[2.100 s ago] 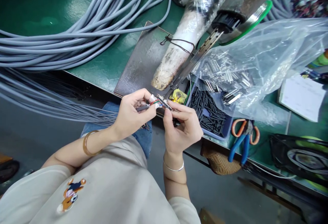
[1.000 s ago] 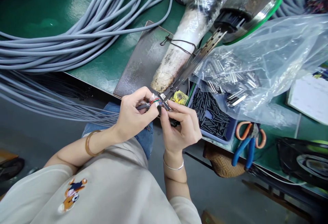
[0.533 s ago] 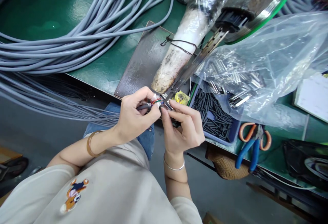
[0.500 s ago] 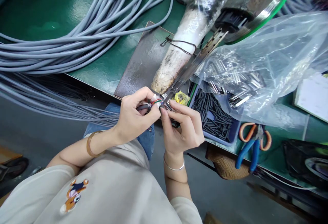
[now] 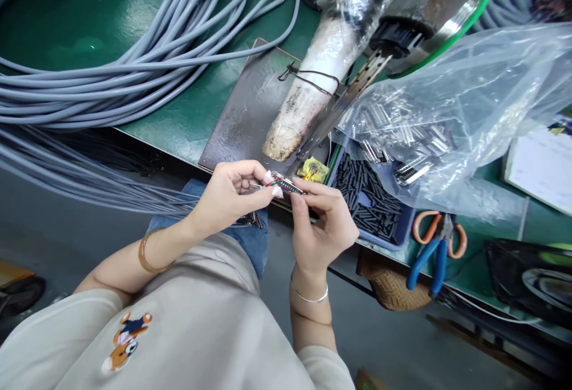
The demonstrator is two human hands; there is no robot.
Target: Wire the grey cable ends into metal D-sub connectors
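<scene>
My left hand (image 5: 227,193), with white wraps on the thumb and index fingertips, pinches the thin coloured wires (image 5: 274,183) of a grey cable. Between thumb and fingers, my right hand (image 5: 322,217) grips a small metal multi-pin connector (image 5: 291,187). Wires and connector meet between the two hands; whether each wire is joined to a pin is too small to tell. Just above them is the soldering iron (image 5: 313,137), its long metal shaft slanting down from a holder. Beside it, the wrapped white tube (image 5: 297,110) points down toward the hands. A yellow sponge (image 5: 313,169) lies close by.
Grey cables (image 5: 147,80) lie coiled at the left. A blue tray (image 5: 404,229) holds black sleeves (image 5: 366,193), partly under a clear bag (image 5: 473,104) of connectors. Pliers (image 5: 431,253) and orange-handled scissors (image 5: 460,242) lie at the bench edge. A solder spool (image 5: 480,12) stands behind.
Both hands have drawn a little down, away from the iron's tip. The connector now sits lower, more in line between my fingers, and the left hand's fingers are stretched flatter.
</scene>
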